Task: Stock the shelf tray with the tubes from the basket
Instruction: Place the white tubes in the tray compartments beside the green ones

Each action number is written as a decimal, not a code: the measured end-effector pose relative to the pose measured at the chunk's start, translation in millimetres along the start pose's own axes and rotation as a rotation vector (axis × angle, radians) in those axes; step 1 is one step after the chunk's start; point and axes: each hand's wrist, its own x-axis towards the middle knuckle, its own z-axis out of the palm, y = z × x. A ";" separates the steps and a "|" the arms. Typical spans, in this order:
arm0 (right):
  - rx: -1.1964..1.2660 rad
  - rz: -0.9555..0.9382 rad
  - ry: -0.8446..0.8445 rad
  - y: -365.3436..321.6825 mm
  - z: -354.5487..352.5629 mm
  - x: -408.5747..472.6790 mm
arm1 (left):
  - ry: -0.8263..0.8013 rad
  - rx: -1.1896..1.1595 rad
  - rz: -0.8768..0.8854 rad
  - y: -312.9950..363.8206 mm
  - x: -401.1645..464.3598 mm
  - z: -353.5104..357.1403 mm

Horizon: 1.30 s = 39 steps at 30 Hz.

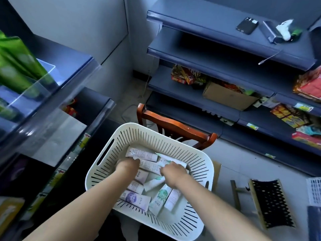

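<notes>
Item, as I see it from my station: white slotted basket (pixel 175 140) on a wooden chair (pixel 175 126), holding loose tubes (pixel 137 199), pale lilac and white-green. Left hand (pixel 127 165) and right hand (pixel 172 173) both reach down inside, fingers curled among the tubes; I cannot tell whether either grips one. Clear shelf tray (pixel 34 87), upper left, holds green tubes (pixel 15 66).

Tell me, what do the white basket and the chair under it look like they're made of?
The basket looks like moulded plastic: matte off-white, with even slits in its walls and a cut-out handle. The chair looks like wood with a glossy reddish-brown varnish, judging by its shine and carved top rail, though only its back shows.
</notes>
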 end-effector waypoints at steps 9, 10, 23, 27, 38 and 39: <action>0.255 -0.043 0.021 0.9 -47.9 -18.4 | -0.029 -0.097 0.050 -3.5 -24.4 -6.5; 0.293 -0.055 0.041 -5.1 -56.2 -20.2 | -0.015 -0.129 0.054 -10.7 -32.7 -2.7; 0.784 -0.209 0.692 -76.7 -215.9 -140.9 | 0.585 -1.179 0.096 -141.6 -230.1 -53.9; 0.869 -0.490 0.831 -166.1 -266.5 -163.6 | 0.875 -1.356 -0.103 -205.5 -342.2 -12.6; 0.748 -1.217 0.714 -503.0 -300.8 -242.2 | 1.325 -1.479 -0.719 -292.0 -631.5 207.2; 0.735 -1.249 0.697 -530.6 -298.1 -247.5 | 1.362 -1.487 -0.767 -294.9 -649.1 225.7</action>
